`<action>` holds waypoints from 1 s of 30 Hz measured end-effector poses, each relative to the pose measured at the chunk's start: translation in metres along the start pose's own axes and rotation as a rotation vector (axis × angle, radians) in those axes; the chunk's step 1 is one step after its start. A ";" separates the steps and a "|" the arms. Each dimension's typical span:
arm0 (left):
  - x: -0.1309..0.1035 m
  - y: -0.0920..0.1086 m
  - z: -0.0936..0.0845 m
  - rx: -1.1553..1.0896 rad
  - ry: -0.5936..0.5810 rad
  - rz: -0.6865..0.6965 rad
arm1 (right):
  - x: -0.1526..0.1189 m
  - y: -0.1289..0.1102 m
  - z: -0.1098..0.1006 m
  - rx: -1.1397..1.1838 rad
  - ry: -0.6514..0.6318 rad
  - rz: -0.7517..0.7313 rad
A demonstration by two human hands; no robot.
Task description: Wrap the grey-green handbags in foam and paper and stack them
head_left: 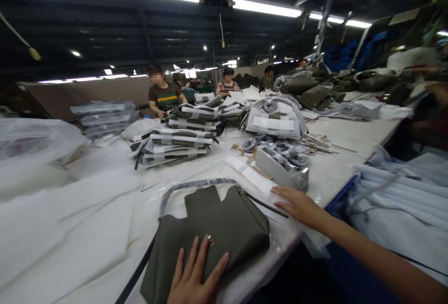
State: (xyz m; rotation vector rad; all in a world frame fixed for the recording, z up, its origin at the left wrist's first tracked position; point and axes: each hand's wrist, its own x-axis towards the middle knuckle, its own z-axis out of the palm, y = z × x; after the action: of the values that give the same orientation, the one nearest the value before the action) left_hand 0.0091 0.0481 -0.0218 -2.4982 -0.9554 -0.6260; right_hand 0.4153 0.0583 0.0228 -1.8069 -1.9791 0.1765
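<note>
A dark olive-green handbag (231, 222) with a small gold clasp (210, 240) lies on the table in front of me. Its handle (196, 184) is wrapped in clear film and arches away from me. My left hand (198, 271) rests flat on the bag's front, fingers spread just below the clasp. To the right of the bag, my right hand (297, 206) reaches over the end of a white paper strip (250, 175), its fingers stretched out. Whether they press on the strip is hard to see. A thin dark strap (268, 205) runs from the bag towards that hand.
Behind the bag stand stacks of flat wrapped bag pieces (175, 143) and a grey box of wrapped rolls (280, 166). White sheets (70, 229) cover the left side. A blue bin of white wrapped goods (395, 201) stands right. Co-workers (164, 94) sit across the table.
</note>
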 end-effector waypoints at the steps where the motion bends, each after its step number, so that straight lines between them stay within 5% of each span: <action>1: 0.002 0.001 -0.004 -0.022 -0.006 -0.014 | 0.004 0.005 0.005 -0.013 -0.025 -0.011; 4: 0.007 0.003 -0.018 -0.030 -0.036 -0.006 | 0.016 0.014 0.009 -0.033 -0.072 -0.061; 7: 0.010 0.003 -0.029 -0.040 -0.103 0.014 | 0.023 0.000 0.005 -0.033 0.024 -0.127; 10: 0.009 0.005 -0.035 -0.089 -0.159 -0.025 | 0.025 -0.034 0.001 0.020 0.109 -0.236; 17: 0.008 0.010 -0.042 -0.122 -0.161 -0.097 | 0.044 -0.126 0.020 0.198 -0.079 -0.571; 24: 0.007 0.007 -0.030 -0.005 -0.012 -0.078 | 0.137 -0.235 0.048 0.173 -0.300 -0.799; 27: 0.007 0.010 -0.010 0.058 0.144 -0.106 | 0.200 -0.241 0.064 -0.005 -0.335 -0.636; 30: 0.006 0.020 0.021 0.125 0.298 -0.118 | 0.257 -0.213 0.078 -0.139 -0.296 -0.383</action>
State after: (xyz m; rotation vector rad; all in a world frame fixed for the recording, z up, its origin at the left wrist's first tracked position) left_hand 0.0325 0.0482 -0.0391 -2.1740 -0.9977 -0.9163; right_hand 0.1798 0.2949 0.0981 -1.5088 -2.5616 0.1968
